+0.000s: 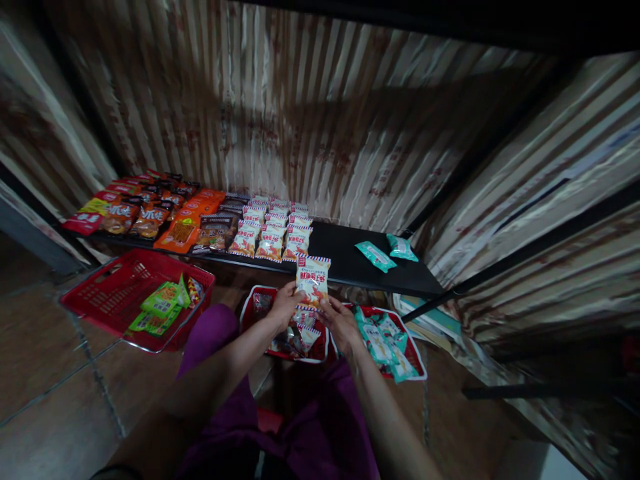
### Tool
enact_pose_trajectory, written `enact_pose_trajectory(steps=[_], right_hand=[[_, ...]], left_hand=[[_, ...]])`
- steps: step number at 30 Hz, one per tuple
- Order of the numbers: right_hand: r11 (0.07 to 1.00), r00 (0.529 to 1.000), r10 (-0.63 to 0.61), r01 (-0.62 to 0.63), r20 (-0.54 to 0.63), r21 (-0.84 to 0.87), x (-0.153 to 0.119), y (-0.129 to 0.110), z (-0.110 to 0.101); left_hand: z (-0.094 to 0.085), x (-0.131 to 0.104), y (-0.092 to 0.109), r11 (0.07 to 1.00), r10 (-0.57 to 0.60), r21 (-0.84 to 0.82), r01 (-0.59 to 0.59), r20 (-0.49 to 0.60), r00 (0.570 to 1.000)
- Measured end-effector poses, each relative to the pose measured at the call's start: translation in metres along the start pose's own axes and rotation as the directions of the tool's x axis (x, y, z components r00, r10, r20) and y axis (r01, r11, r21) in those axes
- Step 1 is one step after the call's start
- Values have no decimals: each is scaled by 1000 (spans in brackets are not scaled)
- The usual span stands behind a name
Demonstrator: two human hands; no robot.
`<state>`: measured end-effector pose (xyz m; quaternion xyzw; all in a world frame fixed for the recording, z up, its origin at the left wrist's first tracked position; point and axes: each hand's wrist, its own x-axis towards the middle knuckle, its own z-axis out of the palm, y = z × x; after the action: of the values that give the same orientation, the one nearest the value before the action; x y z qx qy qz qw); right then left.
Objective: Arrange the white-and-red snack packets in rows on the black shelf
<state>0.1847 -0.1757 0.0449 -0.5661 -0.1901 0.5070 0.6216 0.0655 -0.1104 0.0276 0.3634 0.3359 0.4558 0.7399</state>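
Between my two hands is a white snack bag (313, 279) with red print and striped ends, held up before the shelf's front edge. My left hand (285, 303) grips its lower left side, and my right hand (341, 321) pinches its lower right corner. Just beyond, on the black shelf (334, 243), matching white snack bags (271, 237) stand in rows. Below my hands sits a red basket (246, 313) with white-rimmed sides, containing more white bags and some dark packets.
Orange packets (183, 223) and brown snack bags (217, 230) fill the shelf's left part. Two teal packets (377, 256) lie at its right. A red basket (100, 300) with green packets (163, 303) stands left; another (416, 353) holds teal packets. Black posts (500, 260) frame the shelf.
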Motion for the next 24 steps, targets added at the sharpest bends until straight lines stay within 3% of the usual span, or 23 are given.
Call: enact_pose_trajectory(steps=[3, 10, 18, 24], right_hand=[[1000, 1000, 0, 0, 12, 12, -4, 1, -3], [999, 996, -16, 20, -89, 44, -1, 1, -8], [998, 995, -3, 10, -98, 65, 12, -2, -19], [999, 992, -2, 9, -126, 53, 30, -4, -17]], left_hand=[[3, -1, -2, 1000, -6, 0, 6, 5, 1000], [14, 2, -2, 999, -2, 48, 1, 12, 1000], [22, 21, -20, 994, 15, 109, -14, -13, 1000], [24, 34, -19, 988, 28, 149, -26, -10, 1000]])
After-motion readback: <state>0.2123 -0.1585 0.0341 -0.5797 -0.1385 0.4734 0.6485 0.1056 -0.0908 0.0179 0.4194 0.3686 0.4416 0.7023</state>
